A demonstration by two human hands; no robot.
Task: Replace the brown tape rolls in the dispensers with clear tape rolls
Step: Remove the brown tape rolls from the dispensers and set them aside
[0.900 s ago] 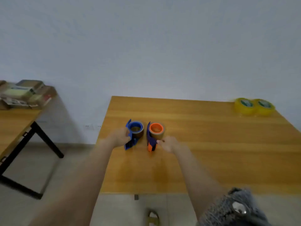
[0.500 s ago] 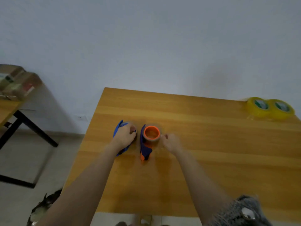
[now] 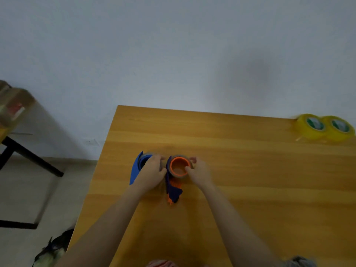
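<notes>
Two tape dispensers lie side by side near the left end of a wooden table [image 3: 250, 180]. The blue dispenser [image 3: 137, 168] is on the left, and my left hand [image 3: 152, 171] covers its roll and grips it. The orange-and-navy dispenser [image 3: 174, 186] holds a brown tape roll [image 3: 179, 166] on an orange hub. My right hand [image 3: 199, 172] pinches that roll's right rim, thumb inside the hub. Two clear tape rolls [image 3: 325, 128], yellowish with green-and-white cores, lie flat at the far right corner.
The table's left edge runs just beside the blue dispenser. A second table [image 3: 11, 120] with boxes stands at the far left, on black legs. A dark bag [image 3: 52, 249] lies on the floor at the lower left. A white wall is behind.
The camera has tilted down and closer. My left hand has closed over the blue dispenser's roll, and my right hand has moved from beside the orange dispenser onto its brown roll.
</notes>
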